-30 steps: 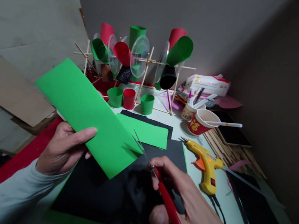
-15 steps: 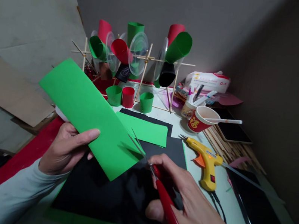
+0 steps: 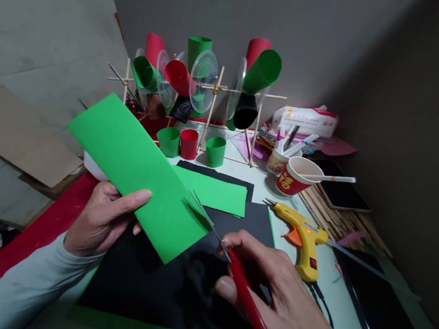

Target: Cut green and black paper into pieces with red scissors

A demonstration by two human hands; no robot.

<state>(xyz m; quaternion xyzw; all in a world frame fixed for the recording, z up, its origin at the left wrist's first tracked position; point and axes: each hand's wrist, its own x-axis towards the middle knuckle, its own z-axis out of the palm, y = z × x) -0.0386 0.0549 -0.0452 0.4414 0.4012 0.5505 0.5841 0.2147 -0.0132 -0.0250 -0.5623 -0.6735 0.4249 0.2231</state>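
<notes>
My left hand point(image 3: 104, 220) grips a long green paper strip point(image 3: 139, 168), thumb on top, holding it slanted above a black sheet point(image 3: 167, 284). My right hand point(image 3: 276, 301) is closed on red-handled scissors point(image 3: 240, 296). Their thin blades point(image 3: 205, 217) lie nearly together against the strip's right edge. A second green sheet point(image 3: 219, 193) rests flat on the black paper behind the blades.
A yellow glue gun point(image 3: 302, 239) lies to the right. Red-and-white paper cups point(image 3: 294, 179) with pens, small paper cups point(image 3: 189, 145), a stick frame with paper cones and clear lids point(image 3: 215, 83), wooden sticks point(image 3: 336, 216) and a tissue pack point(image 3: 305, 120) fill the back.
The scissor blades have come together on the strip's right edge, where a cut gaped open before. My left hand and the strip shifted slightly right.
</notes>
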